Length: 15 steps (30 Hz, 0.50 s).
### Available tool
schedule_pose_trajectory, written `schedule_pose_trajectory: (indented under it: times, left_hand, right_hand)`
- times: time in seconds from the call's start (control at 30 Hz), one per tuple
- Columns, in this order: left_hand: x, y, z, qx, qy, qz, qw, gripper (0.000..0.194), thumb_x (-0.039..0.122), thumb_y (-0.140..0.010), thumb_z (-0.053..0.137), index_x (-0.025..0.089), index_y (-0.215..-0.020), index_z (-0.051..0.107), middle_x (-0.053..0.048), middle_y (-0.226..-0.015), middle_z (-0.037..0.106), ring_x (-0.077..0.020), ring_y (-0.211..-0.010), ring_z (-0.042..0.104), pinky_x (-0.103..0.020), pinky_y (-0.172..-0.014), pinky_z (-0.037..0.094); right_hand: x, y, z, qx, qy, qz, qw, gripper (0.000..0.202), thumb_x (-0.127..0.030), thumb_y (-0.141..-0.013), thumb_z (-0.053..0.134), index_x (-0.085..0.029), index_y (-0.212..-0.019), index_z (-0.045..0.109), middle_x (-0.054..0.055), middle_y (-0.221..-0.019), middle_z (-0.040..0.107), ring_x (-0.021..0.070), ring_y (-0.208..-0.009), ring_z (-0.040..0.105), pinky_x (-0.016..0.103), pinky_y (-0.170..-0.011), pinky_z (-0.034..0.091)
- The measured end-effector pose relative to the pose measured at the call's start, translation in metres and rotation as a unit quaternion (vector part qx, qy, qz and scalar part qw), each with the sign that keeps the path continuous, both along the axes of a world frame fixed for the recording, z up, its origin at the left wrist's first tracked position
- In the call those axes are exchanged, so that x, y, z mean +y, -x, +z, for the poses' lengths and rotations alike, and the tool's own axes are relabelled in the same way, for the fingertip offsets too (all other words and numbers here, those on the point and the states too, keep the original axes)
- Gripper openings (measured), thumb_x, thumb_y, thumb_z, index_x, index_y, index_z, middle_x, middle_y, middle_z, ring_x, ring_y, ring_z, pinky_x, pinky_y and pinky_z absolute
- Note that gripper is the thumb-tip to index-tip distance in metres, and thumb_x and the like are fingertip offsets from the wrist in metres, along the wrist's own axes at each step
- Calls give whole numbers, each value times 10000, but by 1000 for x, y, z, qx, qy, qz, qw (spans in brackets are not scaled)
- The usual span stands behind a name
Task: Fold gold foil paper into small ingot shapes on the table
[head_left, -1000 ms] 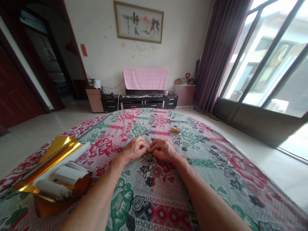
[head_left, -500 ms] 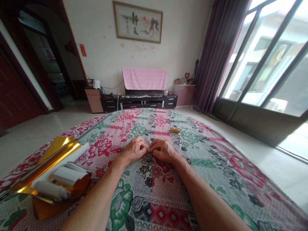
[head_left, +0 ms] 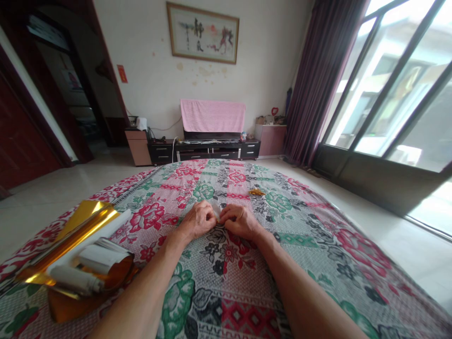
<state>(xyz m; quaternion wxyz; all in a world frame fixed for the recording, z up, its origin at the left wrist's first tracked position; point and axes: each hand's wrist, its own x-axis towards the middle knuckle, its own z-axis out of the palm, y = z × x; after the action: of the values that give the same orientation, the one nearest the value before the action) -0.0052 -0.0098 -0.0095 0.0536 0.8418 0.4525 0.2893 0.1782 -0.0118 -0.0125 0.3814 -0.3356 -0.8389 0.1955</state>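
My left hand [head_left: 200, 219] and my right hand [head_left: 240, 221] are close together over the middle of the flowered cloth [head_left: 226, 254], fingers curled in a pinch. Between the fingertips shows a small whitish piece [head_left: 216, 210], thin and mostly hidden by the fingers, with a trace of gold at its lower edge. Both hands grip it, one from each side. Beyond my right hand a small crumpled gold piece [head_left: 256, 192] lies on the cloth.
Shiny gold sheets [head_left: 84, 235], partly rolled with white undersides, lie at the left near my left forearm. Past the cloth's far edge stand a low black cabinet [head_left: 212, 150] and a pink towel [head_left: 213, 115] over something. A purple curtain [head_left: 310, 80] hangs at the right.
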Motion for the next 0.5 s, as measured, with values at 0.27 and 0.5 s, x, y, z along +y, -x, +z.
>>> schedule_pose_trajectory:
  times: [0.27,0.5]
  left_hand:
    - [0,0,-1,-7,-1,1,1000,127,106,-707,538,165,-596,556,-34,-794,586,-139,-768,531,-282,-734,438]
    - [1,0,-1,-21,-4,-5,1000,136,100,-692,555,172,-578,567,-23,-782,596,-133,-761,541,-271,-732,442]
  right_hand:
    - [-7,-1,8,-46,8,-10,999,312,-71,-663,503,-233,-796,734,7,-855,646,119,-761,595,233,-741,465]
    - [-4,0,2,-66,-25,-22,997,308,-76,-670,502,-247,-769,738,-2,-852,635,111,-756,583,212,-732,456]
